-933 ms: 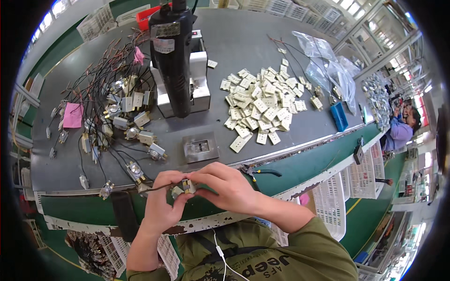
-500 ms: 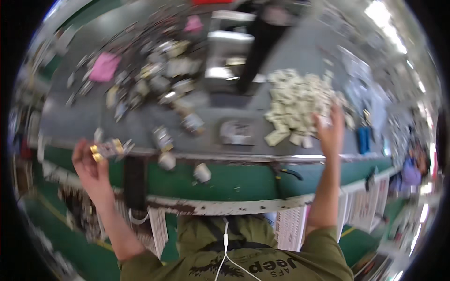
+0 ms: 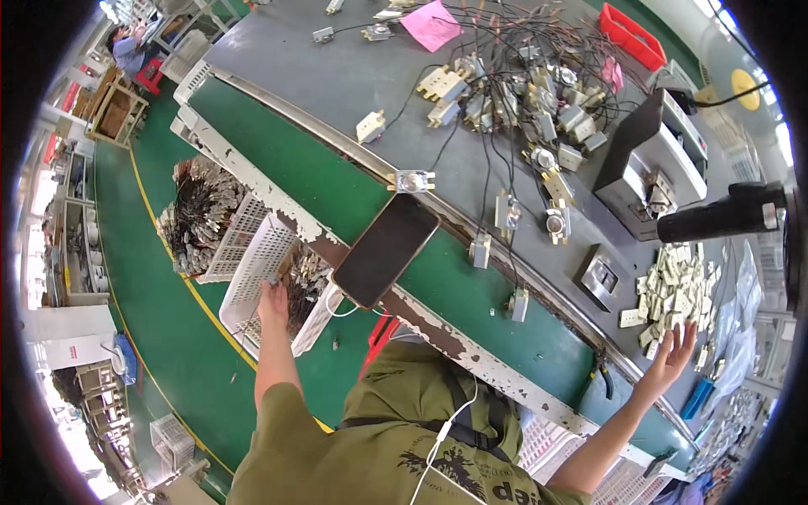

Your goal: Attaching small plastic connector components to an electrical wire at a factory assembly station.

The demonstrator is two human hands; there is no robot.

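Observation:
My left hand (image 3: 273,303) reaches down to a white perforated basket (image 3: 257,265) beside the bench, next to its rim. Its fingertips are too small to make out against the basket. Wired metal parts (image 3: 307,286) fill the basket. At the bench's right, my right hand (image 3: 672,358) has its fingers apart, palm bare, just in front of a pile of cream plastic pieces (image 3: 673,286). A metal switch-like part with yellow end tabs (image 3: 412,181) sits at the bench edge, by the top of a black phone (image 3: 385,252).
Many wired parts (image 3: 539,101) with tangled cables spread over the grey bench (image 3: 311,76). Right of them stand a metal device (image 3: 648,160), a black cylindrical arm (image 3: 715,215) and a metal block (image 3: 599,276). Pliers (image 3: 602,376) lie on the green lower ledge. A red bin (image 3: 631,38) stands far back.
My view has turned left. My left hand has let go of the yellow-tabbed part, which is now at the bench edge, and moved to the basket. My right hand has drawn back from the pile.

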